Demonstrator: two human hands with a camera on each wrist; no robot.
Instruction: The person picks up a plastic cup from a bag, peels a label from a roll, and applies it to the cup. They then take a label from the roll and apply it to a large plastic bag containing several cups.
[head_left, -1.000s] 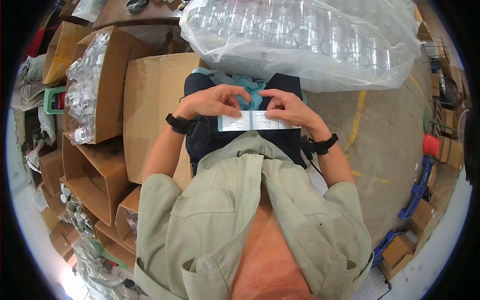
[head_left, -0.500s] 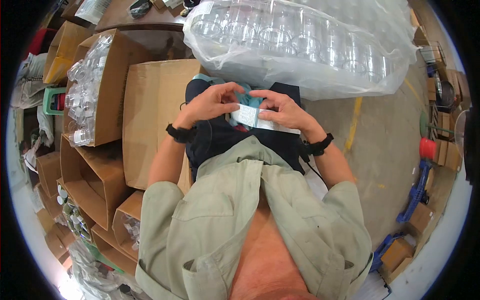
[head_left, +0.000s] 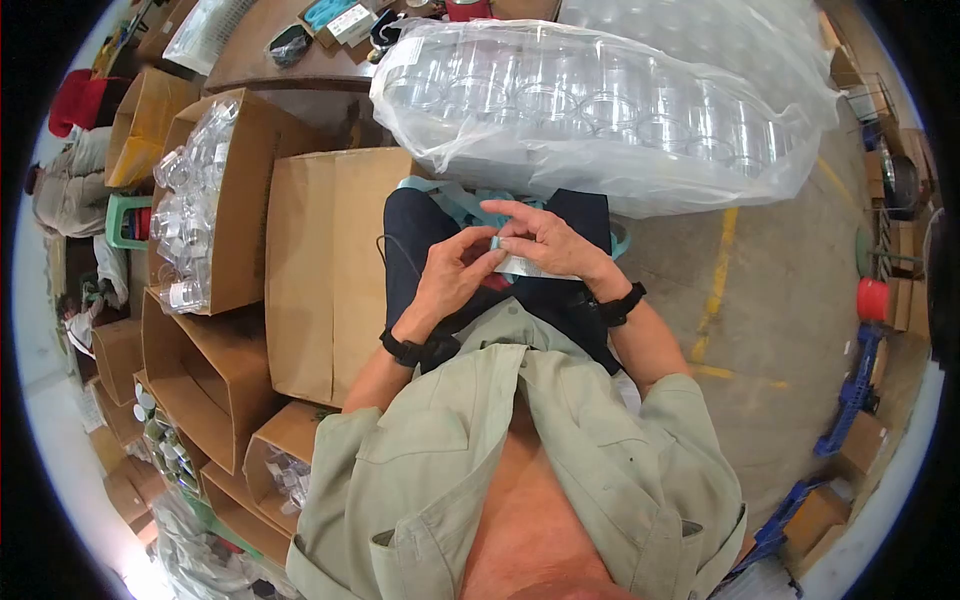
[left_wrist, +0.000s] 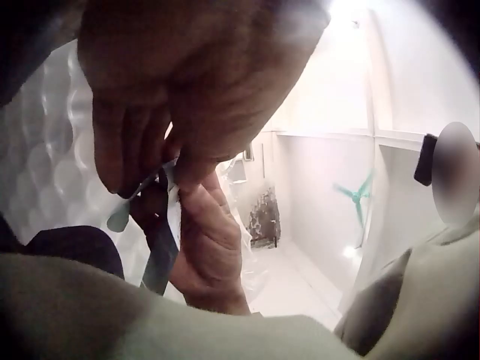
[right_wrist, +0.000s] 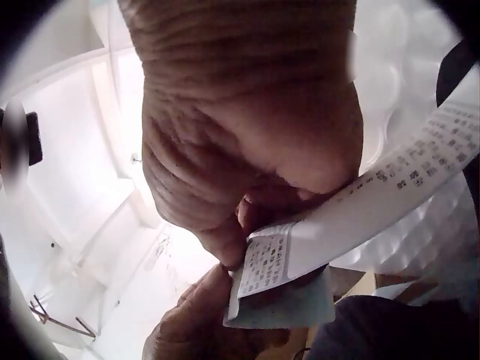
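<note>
At the left edge of the head view, a green stool (head_left: 128, 222) stands beside a tall cardboard box (head_left: 250, 215) full of clear bottles (head_left: 185, 225). Below these, in the lower left, are an open box (head_left: 215, 375) and a group of jars (head_left: 165, 445), some with white lids. A large brown carton (head_left: 340, 280) stands next, left of the person's dark trousers (head_left: 412, 235), and a brown table (head_left: 270, 65) shows in the upper left. Near the centre, the left hand (head_left: 452, 272) has its thumb and forefinger brought together on one end of a label strip (head_left: 525, 268). The strip lies above the lap, mostly under the right hand; the right wrist view shows its printed rows and a bluish-green backing (right_wrist: 300, 307) at the pinched end. Just right of centre, the right hand (head_left: 550, 243) pinches the strip close beside the left fingertips, one finger stretched out to the left. A clear plastic bag of jars (head_left: 590, 115) fills the upper middle and upper right. Further right, a yellow line (head_left: 718, 280) crosses the floor, with a blue crate (head_left: 850, 390) near the right edge.
</note>
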